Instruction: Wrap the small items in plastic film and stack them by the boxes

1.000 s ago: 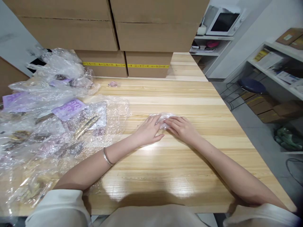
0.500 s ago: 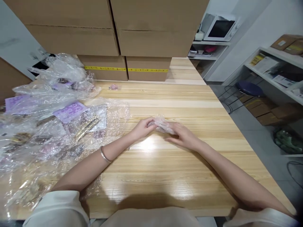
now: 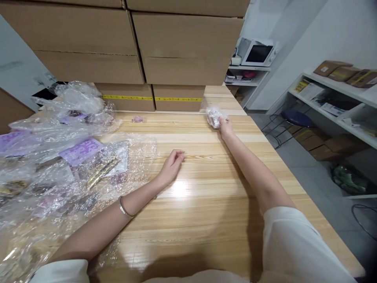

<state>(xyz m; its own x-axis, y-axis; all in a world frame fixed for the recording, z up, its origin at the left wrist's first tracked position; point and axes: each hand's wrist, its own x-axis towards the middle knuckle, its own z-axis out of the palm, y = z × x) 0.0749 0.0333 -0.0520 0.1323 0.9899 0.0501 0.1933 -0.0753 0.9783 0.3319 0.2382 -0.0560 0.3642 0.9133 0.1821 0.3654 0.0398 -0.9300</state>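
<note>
My right hand [image 3: 225, 128] is stretched out to the far side of the wooden table [image 3: 200, 212]. Its fingers are closed on a small clear plastic-wrapped bundle [image 3: 214, 116]; what lies inside the wrap cannot be made out. Over the middle of the table, my left hand [image 3: 173, 164] rests with its fingers curled together, thumb near the fingertips, and nothing shows in it. To its left, crumpled clear plastic packaging [image 3: 141, 157] spreads out, with a purple printed card [image 3: 82, 151] and a gold-coloured strip [image 3: 101, 173] among it.
Large cardboard boxes [image 3: 188, 47] are stacked along the back of the table. A small pink wrapped item [image 3: 137, 119] lies before them. Beyond the table's right edge stand a microwave [image 3: 257, 53] on a shelf, a dark blue stool [image 3: 296, 118] and white shelving [image 3: 338, 90].
My right hand has carried the wrapped bundle away from my left hand, forward to the table's far side. The left hand has let go of it and stayed near the middle. The view has shifted slightly.
</note>
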